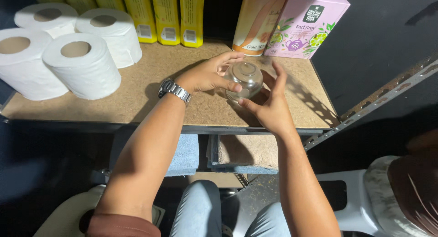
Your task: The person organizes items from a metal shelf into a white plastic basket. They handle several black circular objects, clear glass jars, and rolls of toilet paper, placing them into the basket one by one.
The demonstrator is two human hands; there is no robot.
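Both hands are working one item: a small clear glass jar (245, 79), rounded, sitting on the particle-board shelf (182, 63) near its front right area. I can't tell if it's upright or flipped; a circular face is pointing up.

Left hand (207, 75) is wrapping the jar from the left, fingers curling over the back, thumb pressing on the front side. It's gripping the jar. A metal wristwatch (174, 90) is sitting on that wrist.

Right hand (270, 107) is coming in from the front right, fingers spread and cupping the jar's right side, thumb touching low on the front. Looks like contact, loosely closing on the glass rather than a full clamp.

Around it on the shelf:
- four toilet paper rolls (82, 63) standing on end at the far left, well apart from the jar
- a row of yellow packets (166, 15) lining the back
- a tall orange-and-cream box (258, 20) and a pale purple tea box (306, 22) standing just behind the jar, not touching it

Folded towels (248, 150) are lying on the shelf level below. Person's knees in light jeans (198, 209) are showing at the bottom.
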